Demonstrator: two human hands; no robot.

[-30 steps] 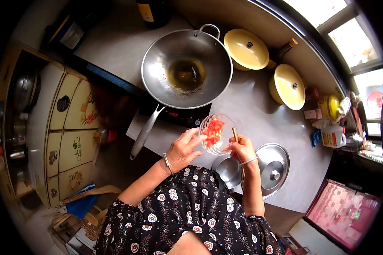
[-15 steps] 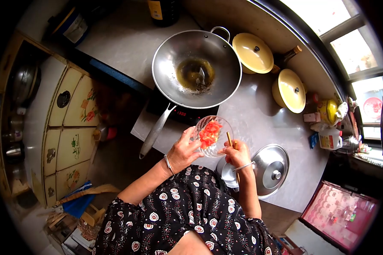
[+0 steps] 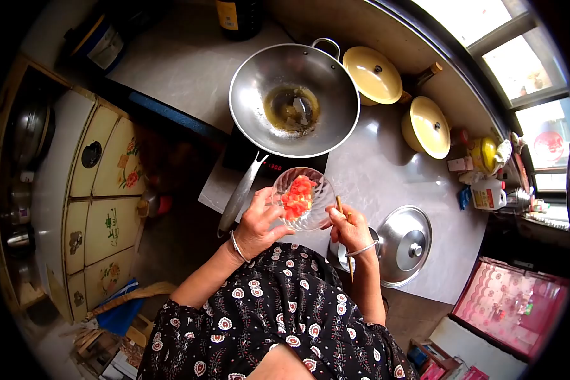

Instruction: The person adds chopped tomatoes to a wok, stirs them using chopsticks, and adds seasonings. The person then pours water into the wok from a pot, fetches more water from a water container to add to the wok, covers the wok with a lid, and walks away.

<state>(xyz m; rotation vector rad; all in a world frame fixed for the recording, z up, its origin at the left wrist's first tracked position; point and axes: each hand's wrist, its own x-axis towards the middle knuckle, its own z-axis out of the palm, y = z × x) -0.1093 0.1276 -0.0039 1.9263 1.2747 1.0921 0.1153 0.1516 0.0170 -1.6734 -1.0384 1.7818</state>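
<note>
A clear glass bowl [image 3: 321, 196] holding chopped red pieces [image 3: 297, 199] is in front of my body, just below the wok. My left hand [image 3: 258, 221] grips its left side. Wooden chopsticks [image 3: 339, 206] are held in my right hand [image 3: 351, 232], whose fingertips are close to the bowl's right edge; whether they touch it is unclear. The steel wok [image 3: 253, 95] rests on a black induction cooker [image 3: 310, 166] with lit red digits. Yellowish oil [image 3: 291, 109] lies in the bottom of the wok, and its long handle [image 3: 242, 196] points towards me.
Two yellow lidded pots [image 3: 372, 73] stand right of the wok. A steel lid [image 3: 404, 247] lies right of my right hand, by a partly hidden metal pot. Bottles and packets, among them a white jug [image 3: 487, 194], line the right side. A dark bottle [image 3: 239, 18] stands behind.
The glass bowl has moved a little left with my left hand, and my right hand has shifted slightly left and down. The camera view has shifted too.
</note>
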